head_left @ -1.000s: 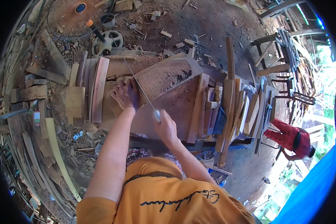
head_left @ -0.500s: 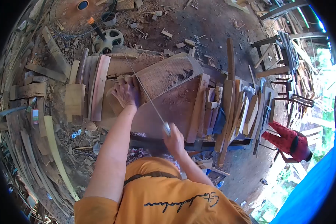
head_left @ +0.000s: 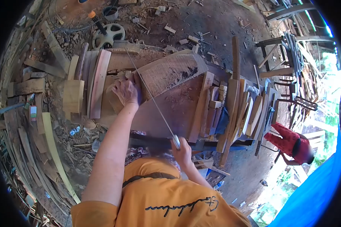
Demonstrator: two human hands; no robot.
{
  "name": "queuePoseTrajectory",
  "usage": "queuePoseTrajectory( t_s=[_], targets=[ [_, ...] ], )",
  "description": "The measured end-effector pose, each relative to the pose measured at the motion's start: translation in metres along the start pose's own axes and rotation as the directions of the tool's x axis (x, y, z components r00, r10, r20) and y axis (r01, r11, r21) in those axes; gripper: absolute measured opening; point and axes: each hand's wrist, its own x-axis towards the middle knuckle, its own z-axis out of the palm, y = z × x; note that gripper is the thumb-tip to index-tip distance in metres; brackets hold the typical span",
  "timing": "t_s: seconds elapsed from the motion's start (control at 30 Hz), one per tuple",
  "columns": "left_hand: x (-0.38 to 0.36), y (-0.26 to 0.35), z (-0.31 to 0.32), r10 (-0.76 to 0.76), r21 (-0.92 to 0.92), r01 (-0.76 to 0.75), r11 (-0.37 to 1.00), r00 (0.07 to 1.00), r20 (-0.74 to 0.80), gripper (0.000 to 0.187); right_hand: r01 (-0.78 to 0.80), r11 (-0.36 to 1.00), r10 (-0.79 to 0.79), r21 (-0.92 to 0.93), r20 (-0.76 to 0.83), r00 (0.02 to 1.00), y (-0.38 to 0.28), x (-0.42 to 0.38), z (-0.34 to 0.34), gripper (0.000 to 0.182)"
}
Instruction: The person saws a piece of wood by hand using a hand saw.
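Note:
A thick, rough-sawn wooden board (head_left: 170,73) lies slanted across the workbench (head_left: 166,113), with a dark ragged patch near its far right end. My left hand (head_left: 127,90) rests on its left part, fingers spread and pressing down. Close to the fingers on their right, a handsaw (head_left: 155,102) crosses the board with its thin blade seen nearly edge-on. My right hand (head_left: 182,150) is closed around the pale handle, near the bench's front edge and my body. How deep the blade sits in the wood cannot be made out.
Upright-looking planks (head_left: 100,85) stand at the bench's left, and stacked offcuts (head_left: 216,102) at its right. A pale handwheel (head_left: 109,36) is beyond the bench. Scrap wood litters the ground. Far right, a person in red (head_left: 291,145) is near wooden frames (head_left: 284,56).
My right hand has drawn the handsaw back toward my body, down and slightly right. My left hand stays in place on the board.

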Motion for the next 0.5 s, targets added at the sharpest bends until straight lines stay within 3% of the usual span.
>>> queuePoseTrajectory(
  t_s=[0.13, 0.2, 0.3, 0.43, 0.5],
  targets=[
    [-0.002, 0.0, 0.004, 0.035, 0.029, -0.033, 0.999, 0.996, -0.086, 0.037, -0.084, 0.995, 0.081, 0.05, 0.057, 0.995, -0.015, 0.019, 0.002, 0.018],
    [-0.002, 0.004, -0.006, 0.005, -0.027, -0.007, 1.0, 0.998, -0.07, 0.037, 0.001, 0.998, -0.003, 0.068, 0.028, 1.0, -0.037, 0.08, 0.026, 0.019],
    [-0.003, 0.004, -0.009, 0.008, -0.053, -0.012, 0.999, 0.997, -0.076, 0.038, 0.054, 0.996, -0.057, 0.069, 0.033, 0.998, -0.048, 0.104, 0.033, 0.022],
    [0.0, 0.007, -0.009, -0.027, -0.088, 0.022, 0.996, 0.998, -0.054, 0.039, -0.066, 0.998, 0.066, 0.013, 0.038, 0.997, -0.018, 0.012, -0.005, 0.021],
    [-0.001, 0.003, -0.005, -0.004, -0.016, 0.004, 1.0, 0.999, -0.033, 0.04, -0.119, 0.993, 0.119, -0.007, 0.091, 0.989, -0.023, -0.004, -0.019, 0.021]
  ],
)
